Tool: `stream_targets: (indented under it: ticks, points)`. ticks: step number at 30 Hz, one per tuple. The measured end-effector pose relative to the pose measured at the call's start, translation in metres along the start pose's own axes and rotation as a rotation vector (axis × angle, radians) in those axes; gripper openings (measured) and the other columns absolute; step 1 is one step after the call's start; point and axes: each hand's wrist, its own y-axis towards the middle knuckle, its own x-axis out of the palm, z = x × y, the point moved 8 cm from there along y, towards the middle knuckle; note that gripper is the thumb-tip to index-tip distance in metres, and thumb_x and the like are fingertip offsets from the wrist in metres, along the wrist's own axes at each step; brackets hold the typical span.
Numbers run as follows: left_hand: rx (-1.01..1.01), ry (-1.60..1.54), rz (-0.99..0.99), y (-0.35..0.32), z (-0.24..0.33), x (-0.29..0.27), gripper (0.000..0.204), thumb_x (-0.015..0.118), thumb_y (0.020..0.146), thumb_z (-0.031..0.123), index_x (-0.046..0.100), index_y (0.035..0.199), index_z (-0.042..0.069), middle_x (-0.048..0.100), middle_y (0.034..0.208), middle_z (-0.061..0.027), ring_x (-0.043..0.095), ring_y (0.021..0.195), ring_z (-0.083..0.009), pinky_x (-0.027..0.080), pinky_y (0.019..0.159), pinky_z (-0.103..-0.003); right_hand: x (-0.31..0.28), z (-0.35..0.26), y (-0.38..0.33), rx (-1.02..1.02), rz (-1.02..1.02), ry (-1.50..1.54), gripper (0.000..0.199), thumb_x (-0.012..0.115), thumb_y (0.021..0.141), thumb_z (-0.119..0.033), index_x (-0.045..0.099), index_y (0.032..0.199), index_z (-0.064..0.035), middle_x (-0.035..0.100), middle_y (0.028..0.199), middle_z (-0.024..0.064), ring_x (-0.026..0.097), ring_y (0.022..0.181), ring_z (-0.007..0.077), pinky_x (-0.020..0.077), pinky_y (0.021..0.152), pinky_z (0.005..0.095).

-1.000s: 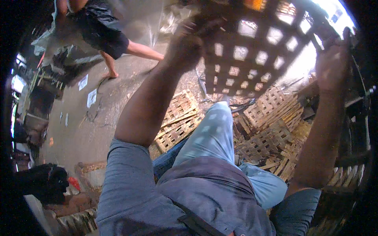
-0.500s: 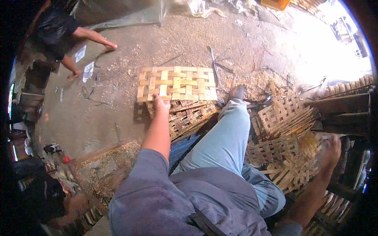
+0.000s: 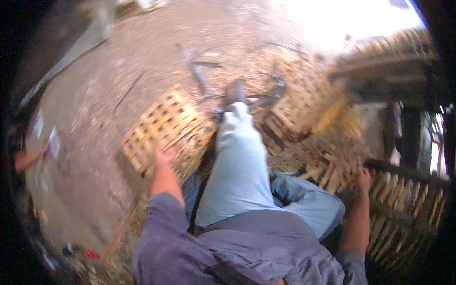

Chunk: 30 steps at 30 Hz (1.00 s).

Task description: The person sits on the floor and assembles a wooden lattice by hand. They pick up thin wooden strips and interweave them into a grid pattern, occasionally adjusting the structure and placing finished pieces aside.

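A dull brown floor point(image 3: 90, 161) spreads across the left and centre, strewn with pale wood shavings point(image 3: 256, 59) that thicken toward the middle. Two white paper sheets point(image 3: 54, 142) lie at its left side, and a small red object point(image 3: 92, 253), too blurred to identify, sits lower down. A greyish plastic sheet point(image 3: 83, 54) covers the upper left corner. Strong white glare point(image 3: 337, 21) washes out the upper right. Below it runs a dark wooden beam point(image 3: 380, 69), then dark posts point(image 3: 411, 135) with bright light between them and slatted woodwork point(image 3: 403, 197).
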Motion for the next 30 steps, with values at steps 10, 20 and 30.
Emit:
stream_targets:
  ticks: [10, 20, 30]
  points:
    - [0.148, -0.13, -0.041, 0.007, 0.018, 0.003, 0.047, 0.06, 0.092, 0.051, 0.063, 0.115, 0.01, 0.061, 0.099, -0.0075, 0.054, 0.09, -0.0222, 0.052, 0.091, -0.045, 0.149, -0.148, -0.046, -0.59, -0.184, -0.36, 0.027, 0.064, 0.081, -0.012, 0.063, 0.105, -0.002, 0.06, 0.116, 0.0206, 0.053, 0.113, 0.0415, 0.0429, 0.098, 0.0467]
    - [0.084, 0.42, -0.025, -0.063, -0.011, 0.015, 0.077, 0.063, 0.085, 0.061, 0.042, 0.133, 0.005, 0.051, 0.112, -0.0133, 0.054, 0.104, -0.0291, 0.05, 0.089, -0.049, 0.291, -0.208, -0.064, -0.956, -0.513, -1.027, 0.025, 0.059, 0.082, -0.022, 0.073, 0.1, -0.0122, 0.062, 0.112, 0.006, 0.05, 0.121, 0.0279, 0.0216, 0.115, 0.0514]
    - [0.829, 0.803, -0.531, -0.334, -0.009, 0.249, 0.057, 0.063, 0.094, 0.033, 0.042, 0.139, 0.004, 0.052, 0.127, -0.0111, 0.055, 0.113, -0.0237, 0.044, 0.098, -0.039, 0.058, -0.176, 0.022, -0.676, -0.283, -0.198, 0.024, 0.065, 0.078, -0.021, 0.067, 0.096, -0.0047, 0.065, 0.099, 0.0134, 0.062, 0.097, 0.0323, 0.0481, 0.083, 0.0408]
